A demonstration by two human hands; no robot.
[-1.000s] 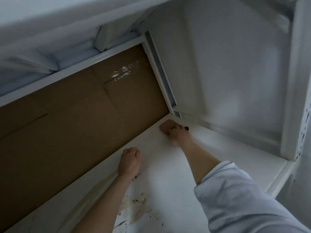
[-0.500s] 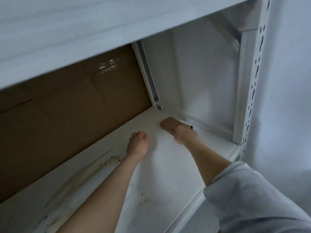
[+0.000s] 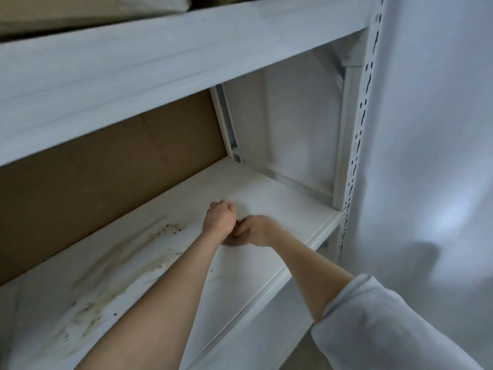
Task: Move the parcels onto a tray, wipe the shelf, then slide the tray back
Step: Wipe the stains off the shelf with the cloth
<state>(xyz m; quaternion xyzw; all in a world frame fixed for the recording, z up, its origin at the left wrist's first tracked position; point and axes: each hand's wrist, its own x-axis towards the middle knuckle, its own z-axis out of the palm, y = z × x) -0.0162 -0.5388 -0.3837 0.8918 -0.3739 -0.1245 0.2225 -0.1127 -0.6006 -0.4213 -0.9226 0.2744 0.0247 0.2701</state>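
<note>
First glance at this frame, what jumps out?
Two bare forearms reach onto the white shelf, with the fisted left hand and the blurred right hand close together mid-shelf. Brown stains streak the shelf to their left. Behind is a brown cardboard back.

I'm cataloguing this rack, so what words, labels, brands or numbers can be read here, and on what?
None: no text can be read anywhere in this view.
The shelf, the cardboard behind it and the slotted post bear no print; the brown stains on the shelf are dirt, not writing.
</note>
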